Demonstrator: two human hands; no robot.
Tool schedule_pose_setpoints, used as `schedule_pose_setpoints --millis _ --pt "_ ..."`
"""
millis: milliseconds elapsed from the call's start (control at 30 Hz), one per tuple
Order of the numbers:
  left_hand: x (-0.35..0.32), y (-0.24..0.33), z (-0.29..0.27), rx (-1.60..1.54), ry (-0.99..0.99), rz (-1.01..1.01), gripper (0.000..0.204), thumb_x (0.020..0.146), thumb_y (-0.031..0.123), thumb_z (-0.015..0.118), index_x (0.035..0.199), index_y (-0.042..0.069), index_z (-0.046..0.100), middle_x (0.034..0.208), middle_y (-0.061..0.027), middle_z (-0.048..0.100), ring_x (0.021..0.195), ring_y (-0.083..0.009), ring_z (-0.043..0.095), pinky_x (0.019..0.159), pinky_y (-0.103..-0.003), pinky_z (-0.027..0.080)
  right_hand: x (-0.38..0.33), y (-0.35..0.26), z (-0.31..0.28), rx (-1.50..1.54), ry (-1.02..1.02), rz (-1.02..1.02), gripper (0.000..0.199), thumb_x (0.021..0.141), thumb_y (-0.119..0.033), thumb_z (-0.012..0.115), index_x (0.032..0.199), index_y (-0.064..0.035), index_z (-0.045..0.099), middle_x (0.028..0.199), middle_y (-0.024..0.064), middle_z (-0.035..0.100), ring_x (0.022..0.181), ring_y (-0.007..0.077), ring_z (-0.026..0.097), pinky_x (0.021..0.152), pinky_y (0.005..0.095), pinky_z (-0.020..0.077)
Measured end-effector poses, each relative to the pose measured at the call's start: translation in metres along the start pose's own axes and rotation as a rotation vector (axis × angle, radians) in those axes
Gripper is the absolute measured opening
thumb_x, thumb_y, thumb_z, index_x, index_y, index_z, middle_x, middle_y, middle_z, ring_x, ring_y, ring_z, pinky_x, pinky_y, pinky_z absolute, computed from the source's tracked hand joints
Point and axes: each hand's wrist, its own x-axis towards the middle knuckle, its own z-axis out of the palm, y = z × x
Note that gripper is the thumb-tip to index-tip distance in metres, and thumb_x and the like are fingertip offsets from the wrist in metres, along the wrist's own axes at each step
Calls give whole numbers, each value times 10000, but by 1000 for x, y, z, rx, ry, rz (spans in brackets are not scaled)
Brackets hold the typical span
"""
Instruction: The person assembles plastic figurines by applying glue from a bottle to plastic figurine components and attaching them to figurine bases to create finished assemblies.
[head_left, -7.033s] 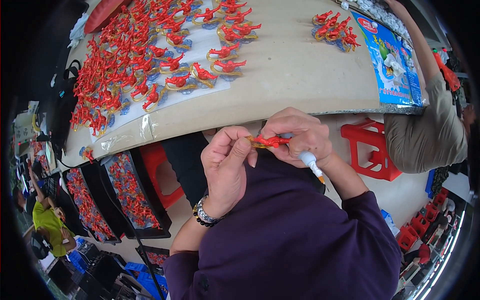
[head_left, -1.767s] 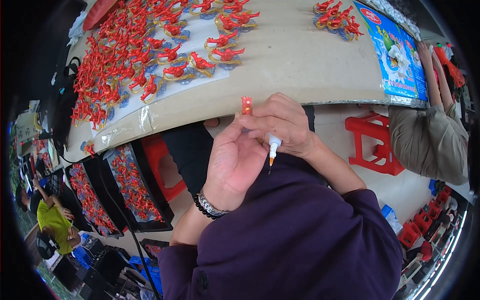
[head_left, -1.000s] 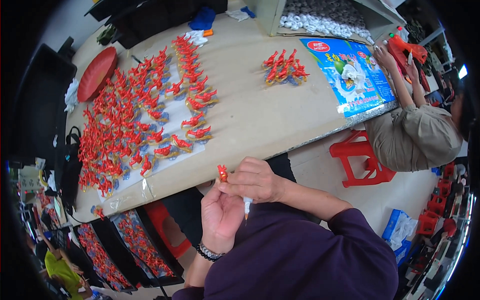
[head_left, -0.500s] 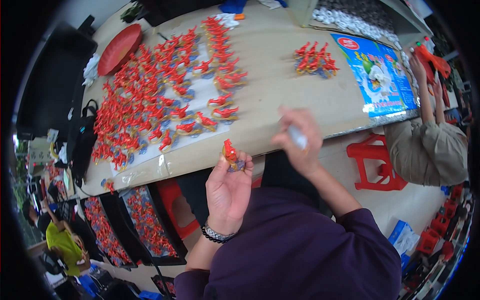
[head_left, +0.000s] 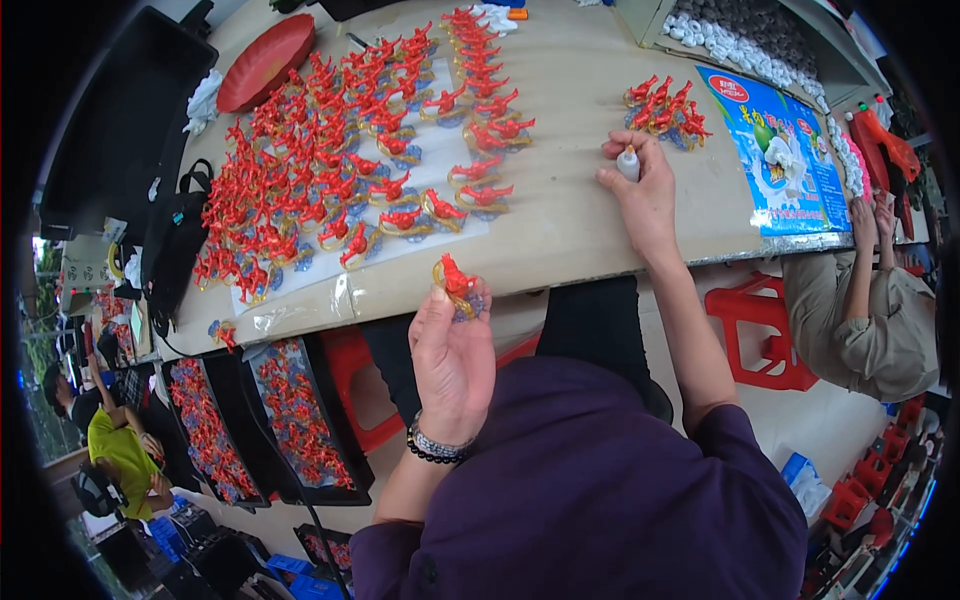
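Note:
My left hand [head_left: 452, 350] is closed, palm up, with its fingertips around a small figurine [head_left: 457, 284] just off the table's near edge. The figurine is red on top, with gold and clear bluish parts below. Over the tabletop to the right, my right hand [head_left: 648, 190] grips a slim white bottle-like thing [head_left: 628, 163] with an orange tip pointing up; a marker or a glue bottle, I cannot tell which. Beyond that hand stands a small cluster of red figurines [head_left: 665, 108]. Many similar figurines [head_left: 330, 160] crowd the table's left half, partly on white paper.
A red oval tray [head_left: 266, 65] lies at the far left. On the right are a blue printed sheet [head_left: 775, 150] and a box of grey and white pieces [head_left: 745, 50]. Black trays of figurines [head_left: 300, 425] sit below the table, red stools [head_left: 765, 330] beside it. A co-worker [head_left: 850, 300] works at right.
My right hand has moved away from the left hand, farther over the table, and the white thing now points tip up. The left hand still holds the figurine. The view has shifted slightly.

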Motion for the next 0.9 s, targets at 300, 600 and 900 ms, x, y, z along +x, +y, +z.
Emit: schedule_pose_setpoints --millis 300,600,900 --pt "-5 -3 5 94 10 74 227 942 183 584 1055 -13 610 995 -107 631 995 -219 570 943 -361 423 -13 -4 -9 161 67 -289 678 725 -2 718 1322 -10 397 1296 150 501 1231 223 454 1062 351 348" --pt "-11 -13 -3 167 -119 -103 265 980 234 534 1070 -9 593 1009 -103 645 927 -212 610 871 -360 466 -20 -1 -14 90 185 -606 778 729 -81 707 1390 -4 304 1422 199 384 1344 311 365 1145 419 238" --pt "-11 -16 1 291 -201 -234 354 1010 309 474 1134 -13 549 996 -116 636 885 -179 621 848 -335 484 -84 -49 -14 85 -281 -542 527 729 -215 768 1170 14 595 1162 164 611 1064 304 567 943 404 437"
